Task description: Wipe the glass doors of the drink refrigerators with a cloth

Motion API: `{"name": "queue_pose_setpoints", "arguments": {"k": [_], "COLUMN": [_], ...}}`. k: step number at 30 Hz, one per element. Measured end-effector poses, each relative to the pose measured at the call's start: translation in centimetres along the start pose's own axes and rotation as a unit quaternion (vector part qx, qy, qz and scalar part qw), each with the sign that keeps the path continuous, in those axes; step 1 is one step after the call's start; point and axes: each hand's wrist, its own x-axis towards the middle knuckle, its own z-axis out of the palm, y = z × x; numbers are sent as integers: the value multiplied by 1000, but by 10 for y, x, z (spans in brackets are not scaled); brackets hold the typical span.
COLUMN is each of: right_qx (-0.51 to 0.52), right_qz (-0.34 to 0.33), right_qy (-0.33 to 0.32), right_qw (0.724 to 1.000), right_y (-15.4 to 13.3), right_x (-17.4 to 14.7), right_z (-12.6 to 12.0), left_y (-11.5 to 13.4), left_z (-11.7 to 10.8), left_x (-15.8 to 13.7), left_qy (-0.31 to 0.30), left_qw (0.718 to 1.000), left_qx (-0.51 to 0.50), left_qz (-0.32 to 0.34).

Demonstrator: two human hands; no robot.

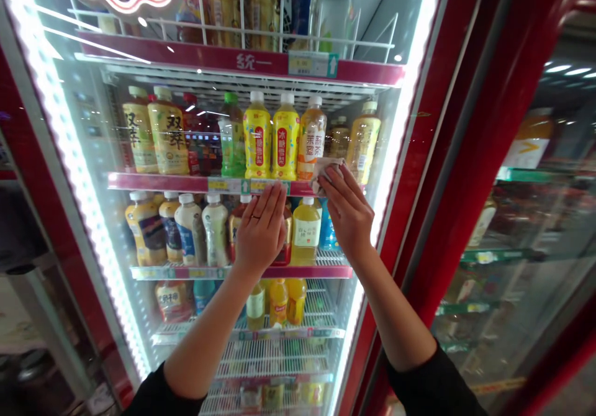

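A closed glass door (316, 354) of a lit drinks fridge stands before me, with reflections on its pane. My left hand (261, 230) lies flat against the glass, fingers stretched out and together, a ring on one finger. To its right, my right hand (347, 211) presses a crumpled pale cloth (322, 171) on the pane; its fingers lie over the cloth. Behind the glass, near both hands, are yellow-labelled bottles (285, 136) and an orange-capped-shelf neighbour, a white-capped tea bottle (311, 136).
Red door frames (447, 155) border the pane, and a bright light strip (74, 174) runs down the left side. Another glass-doored fridge with bottles (531, 136) is at the right. A wavy neon sign (135, 0) shows at the top left.
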Motion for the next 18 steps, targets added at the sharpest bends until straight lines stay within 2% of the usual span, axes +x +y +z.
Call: {"name": "queue_pose_setpoints", "arguments": {"k": [3,6,11,14,18], "right_qx": [-21,-55,-92,-72,-36], "right_qz": [-3,12,76,67,48], "right_qy": [-17,2,44,19,-39], "right_qw": [1000,998,992,995,997], "right_y": [1,6,3,-11,-19], "right_x": [-15,-18,9,14,-7], "right_z": [-11,-14,11,21,8], "left_y": [-1,-1,1,0,-6], "left_z": [1,2,2,0,-8], "left_x": [-1,-2,-2,-1,0], "left_qy": [-9,-13,-18,-28,-36], "left_qw": [1000,999,1000,1000,999], "left_qx": [-20,-32,-14,-9,-17], "left_qz": [-7,-10,-6,4,13]}}
